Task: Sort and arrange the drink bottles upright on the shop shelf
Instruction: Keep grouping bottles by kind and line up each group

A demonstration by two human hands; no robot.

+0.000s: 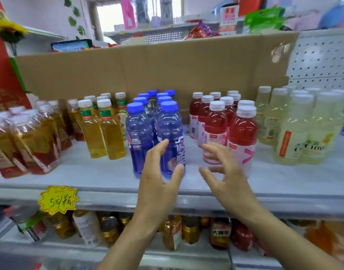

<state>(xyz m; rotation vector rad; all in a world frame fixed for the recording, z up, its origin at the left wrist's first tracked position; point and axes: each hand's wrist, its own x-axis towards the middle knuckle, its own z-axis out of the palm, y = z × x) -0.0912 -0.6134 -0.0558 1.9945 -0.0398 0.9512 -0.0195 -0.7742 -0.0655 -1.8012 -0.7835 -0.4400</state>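
Blue bottle [170,133] near shelf edge [108,193], gap beside red bottles [243,129]

Blue-capped bottles [138,133] upright in two rows; red bottles [243,129] upright just beside.

blue bottles [170,133] blue caps; red bottles [243,133] white caps; amber bottles [110,131]; yellow starburst tag [58,199].

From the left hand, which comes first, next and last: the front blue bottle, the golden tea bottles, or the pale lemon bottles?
1. front blue bottle, right at the left hand, mid-shelf.
2. golden tea bottles, off to its left.
3. pale lemon bottles, far right on the shelf.
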